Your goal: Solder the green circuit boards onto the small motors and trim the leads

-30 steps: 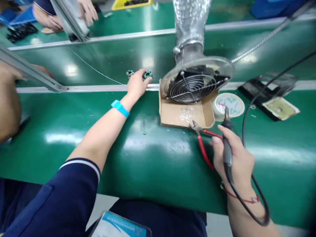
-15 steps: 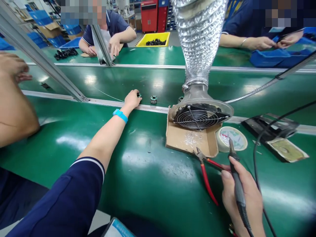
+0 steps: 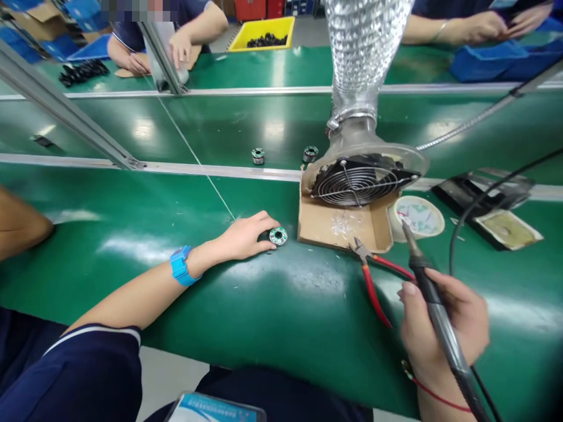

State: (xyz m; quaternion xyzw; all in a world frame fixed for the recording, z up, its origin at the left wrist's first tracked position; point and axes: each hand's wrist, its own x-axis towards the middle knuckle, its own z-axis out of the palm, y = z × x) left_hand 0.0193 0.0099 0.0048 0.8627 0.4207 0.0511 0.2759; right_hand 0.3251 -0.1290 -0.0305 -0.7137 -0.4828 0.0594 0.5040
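Observation:
Thumb and fingers of my left hand [image 3: 246,237] pinch a small round motor stator with a green circuit board [image 3: 278,235], low over the green bench. A blue strap circles that wrist, and a thin white cord runs from it toward the far side. In my right hand [image 3: 444,328] is a soldering iron [image 3: 433,305], its tip angled up toward a roll of tape [image 3: 417,217]. Red-handled cutters [image 3: 373,281] lie left of the right hand, jaws against a cardboard tray [image 3: 345,231]. Two similar stators [image 3: 258,156] stand beyond the metal rail.
A fume extractor fan [image 3: 358,181] on a silver duct hangs above the cardboard tray. A soldering stand with a sponge [image 3: 508,230] sits at right, a black cable crossing it. A slanted metal post [image 3: 79,105] rises at left. Co-workers' hands and arms show across the bench and at left.
My left hand has drawn a stator from beyond the rail back onto the near bench. The right hand still holds the soldering iron. The view has tilted down.

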